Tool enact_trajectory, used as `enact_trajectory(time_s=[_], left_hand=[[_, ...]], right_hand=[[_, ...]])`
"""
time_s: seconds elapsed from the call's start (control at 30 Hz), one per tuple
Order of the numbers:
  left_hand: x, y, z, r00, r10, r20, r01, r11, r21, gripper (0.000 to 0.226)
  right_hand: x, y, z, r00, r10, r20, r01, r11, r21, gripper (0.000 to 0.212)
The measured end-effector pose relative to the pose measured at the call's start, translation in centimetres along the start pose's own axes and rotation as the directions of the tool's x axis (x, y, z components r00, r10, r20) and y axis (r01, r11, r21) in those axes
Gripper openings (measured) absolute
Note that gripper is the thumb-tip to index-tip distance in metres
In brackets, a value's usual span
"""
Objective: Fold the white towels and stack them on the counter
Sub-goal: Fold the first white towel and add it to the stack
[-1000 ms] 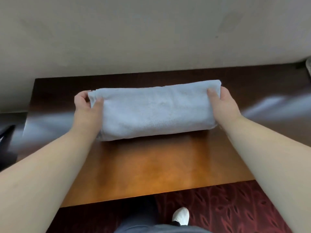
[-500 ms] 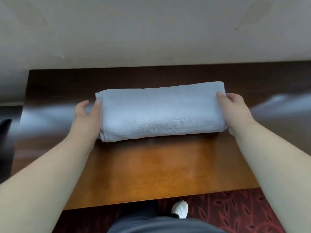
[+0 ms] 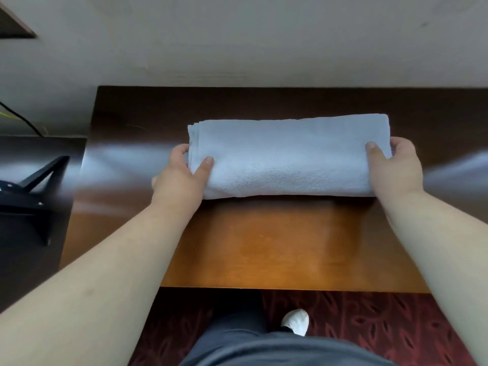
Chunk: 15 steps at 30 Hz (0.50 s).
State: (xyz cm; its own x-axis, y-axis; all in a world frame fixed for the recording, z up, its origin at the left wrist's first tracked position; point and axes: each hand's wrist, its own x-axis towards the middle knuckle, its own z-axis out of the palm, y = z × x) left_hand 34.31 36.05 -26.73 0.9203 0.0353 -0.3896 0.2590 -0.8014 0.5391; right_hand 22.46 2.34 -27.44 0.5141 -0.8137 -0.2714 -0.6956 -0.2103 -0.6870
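Note:
A white towel (image 3: 287, 154), folded into a long thick bundle, lies across the brown wooden counter (image 3: 264, 241). My left hand (image 3: 182, 175) grips its left end, thumb on top and fingers curled around the stacked layers. My right hand (image 3: 393, 167) holds the right end the same way, thumb on top. The towel rests flat on the counter between both hands. No other towel shows.
A pale wall runs along the counter's far edge. A black stand (image 3: 29, 191) sits on a lower dark surface to the left, with a cable behind it. Below the counter's near edge are a dark red patterned carpet (image 3: 369, 320), my leg and a white shoe (image 3: 295, 320).
Both hands have closed onto the towel's ends, thumbs on top, after resting beside them half a second ago. The head view has shifted, so the towel now sits further right in frame.

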Motion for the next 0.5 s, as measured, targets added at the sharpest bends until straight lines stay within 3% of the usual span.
enact_trajectory(time_s=[0.13,0.27,0.37,0.5], left_hand=[[0.2,-0.3,0.8,0.998,-0.069,-0.009,0.069,0.997,-0.022,0.047],[0.6,-0.2,1.0,0.991,-0.122,0.051,0.131,0.965,-0.228,0.057],[-0.4,0.6,1.5,0.996,-0.086,0.037,0.094,0.943,-0.319,0.059],[-0.5,1.8,1.9,0.997,-0.074,-0.001,0.072,0.985,-0.157,0.061]], right_hand=[[0.2,-0.1,0.3,0.999,0.040,-0.001,-0.040,0.996,-0.083,0.058],[0.4,-0.7,0.3,0.997,0.078,0.017,-0.075,0.989,-0.127,0.065],[0.0,-0.7,0.5,0.994,0.096,0.047,-0.090,0.990,-0.112,0.064],[-0.6,-0.4,0.6,0.993,0.102,0.052,-0.094,0.986,-0.137,0.066]])
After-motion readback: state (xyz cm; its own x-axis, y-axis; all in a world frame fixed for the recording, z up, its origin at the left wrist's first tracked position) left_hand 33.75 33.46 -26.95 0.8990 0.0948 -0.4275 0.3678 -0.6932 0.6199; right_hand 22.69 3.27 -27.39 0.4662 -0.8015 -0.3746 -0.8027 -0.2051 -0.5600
